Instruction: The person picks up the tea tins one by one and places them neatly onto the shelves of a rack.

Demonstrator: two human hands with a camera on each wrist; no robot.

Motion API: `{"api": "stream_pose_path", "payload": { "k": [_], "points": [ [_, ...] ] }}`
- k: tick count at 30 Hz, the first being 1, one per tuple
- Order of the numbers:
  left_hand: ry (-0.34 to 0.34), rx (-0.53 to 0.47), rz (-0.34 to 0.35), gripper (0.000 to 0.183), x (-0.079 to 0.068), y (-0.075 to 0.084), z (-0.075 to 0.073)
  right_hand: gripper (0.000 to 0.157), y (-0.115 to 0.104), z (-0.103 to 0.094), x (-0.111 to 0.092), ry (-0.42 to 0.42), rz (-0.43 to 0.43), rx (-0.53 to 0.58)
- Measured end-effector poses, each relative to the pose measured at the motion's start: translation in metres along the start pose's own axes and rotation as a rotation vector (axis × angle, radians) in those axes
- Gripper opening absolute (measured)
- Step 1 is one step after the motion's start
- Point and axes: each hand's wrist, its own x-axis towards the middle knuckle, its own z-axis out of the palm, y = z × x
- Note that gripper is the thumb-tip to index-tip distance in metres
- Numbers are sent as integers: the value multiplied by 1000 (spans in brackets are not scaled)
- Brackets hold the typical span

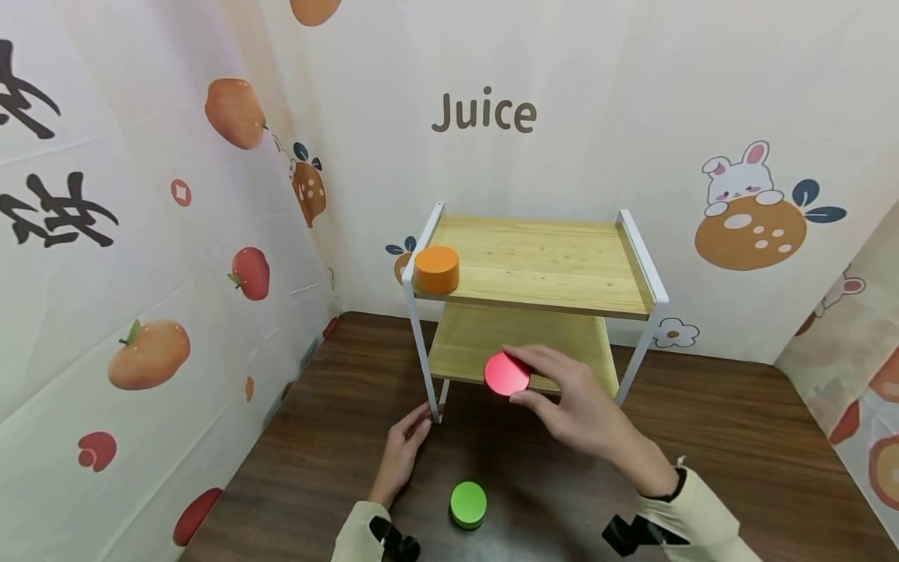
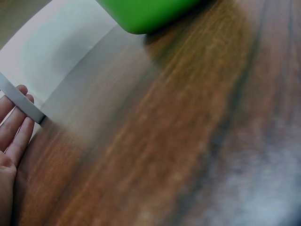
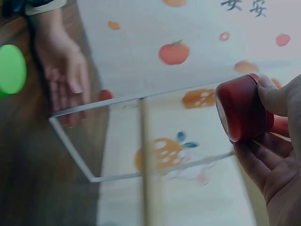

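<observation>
My right hand (image 1: 579, 402) pinches a small red round tin (image 1: 506, 375) between thumb and fingers, in front of the shelf's lower board. In the right wrist view the tin (image 3: 244, 108) is tilted, with a lid seam near the thumb. My left hand (image 1: 402, 453) is at the foot of the two-tier shelf's left front leg (image 1: 424, 359). Its fingers (image 2: 16, 141) lie nearly straight behind that leg in the left wrist view. A green round tin (image 1: 468, 503) stands on the table, right of the left hand. An orange round tin (image 1: 437, 270) sits at the upper board's left front corner.
The shelf has a wooden upper board (image 1: 541, 257), a lower board (image 1: 520, 336) and white side frames (image 1: 642, 261). It stands on a dark wooden table (image 1: 737, 437). Printed curtains (image 1: 576, 101) hang behind and at both sides.
</observation>
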Motion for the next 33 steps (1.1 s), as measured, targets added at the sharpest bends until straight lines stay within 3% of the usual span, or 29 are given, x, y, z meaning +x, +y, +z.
{"api": "stream_pose_path", "payload": {
  "k": [5, 7, 9, 13, 18, 33],
  "points": [
    [-3, 5, 36, 38, 1, -7, -2, 58, -18, -22, 34, 44, -111, 1],
    [-14, 4, 40, 38, 0, 1, -2, 58, -21, -31, 48, 78, -121, -9],
    [-18, 9, 37, 38, 0, 5, -2, 56, -21, -39, 60, 113, -99, -7],
    [-22, 10, 31, 38, -1, 7, -1, 52, -16, -48, 76, 155, 35, -7],
    [-31, 21, 71, 38, 0, 6, -1, 51, -13, -50, 82, 169, 151, -66],
    [-36, -10, 39, 39, 2, 4, -1, 50, -8, -45, 85, 222, 203, -151]
  ]
}}
